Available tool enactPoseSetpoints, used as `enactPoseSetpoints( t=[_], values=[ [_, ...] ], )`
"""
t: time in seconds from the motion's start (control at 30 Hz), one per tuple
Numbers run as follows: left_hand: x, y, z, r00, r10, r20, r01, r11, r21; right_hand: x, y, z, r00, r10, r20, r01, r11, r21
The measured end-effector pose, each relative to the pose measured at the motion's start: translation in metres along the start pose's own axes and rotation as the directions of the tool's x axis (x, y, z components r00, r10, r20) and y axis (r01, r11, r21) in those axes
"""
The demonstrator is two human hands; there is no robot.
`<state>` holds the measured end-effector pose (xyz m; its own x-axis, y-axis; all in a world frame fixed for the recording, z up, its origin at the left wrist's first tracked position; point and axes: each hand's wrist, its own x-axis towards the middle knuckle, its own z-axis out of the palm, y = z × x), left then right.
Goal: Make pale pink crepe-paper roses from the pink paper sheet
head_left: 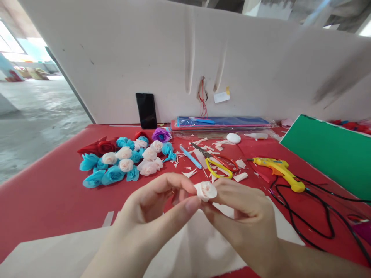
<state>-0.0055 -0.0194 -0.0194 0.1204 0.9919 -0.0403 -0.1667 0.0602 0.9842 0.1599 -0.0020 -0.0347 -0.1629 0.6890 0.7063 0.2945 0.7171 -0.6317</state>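
Cataloguing from my remote station: one red-covered table, left edge slanting beside the grey floor, back edge meeting an upright white board. Red cover shows between that left edge and the blue paper flowers; one green rectangular panel stands tilted at right. One off-white sheet lies beneath the hands.

Count: one purple paper flower; about eight pale-pink paper flowers, overlapping; the blue too crowded for me to number. One yellow glue gun, black-cabled; one light-blue stick beside dark-bladed scissors with yellow and orange-red handles; one white oval object; one black phone-like slab against the board.

Grip: I see the left hand pinching one small pale-pink rosette between thumb and forefinger, gap narrow. The right hand pinches its opposite side, equally narrow. The rosette sits raised above the sheet, between both hands.
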Motion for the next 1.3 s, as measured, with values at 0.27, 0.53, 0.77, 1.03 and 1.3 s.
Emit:
enactPoseSetpoints(
  t=[0.27, 0.53, 0.77, 1.03, 1.3],
  values=[
    [0.006, 0.002, 0.003, 0.998, -0.065, -0.005, 0.064, 0.996, -0.066, -0.004, -0.001, 0.003, 1.000, 0.003, -0.013, -0.003, 1.000, 0.012],
    [0.006, 0.002, 0.005, 0.996, -0.092, 0.017, 0.093, 0.992, -0.085, -0.001, -0.003, 0.001, 1.000, 0.003, -0.016, -0.002, 0.999, 0.054],
    [0.003, -0.002, -0.001, 0.989, -0.119, 0.090, 0.132, 0.979, -0.157, -0.004, 0.000, 0.003, 1.000, 0.024, -0.006, -0.023, 0.992, 0.121],
    [0.003, -0.002, -0.004, 0.992, -0.102, 0.074, 0.111, 0.985, -0.136, -0.003, 0.001, 0.004, 1.000, 0.004, -0.010, -0.003, 0.996, 0.085],
    [0.002, -0.007, -0.009, 0.991, -0.126, 0.038, 0.130, 0.978, -0.165, -0.003, 0.004, 0.002, 0.997, -0.074, -0.023, 0.075, 0.997, 0.035]
  ],
)
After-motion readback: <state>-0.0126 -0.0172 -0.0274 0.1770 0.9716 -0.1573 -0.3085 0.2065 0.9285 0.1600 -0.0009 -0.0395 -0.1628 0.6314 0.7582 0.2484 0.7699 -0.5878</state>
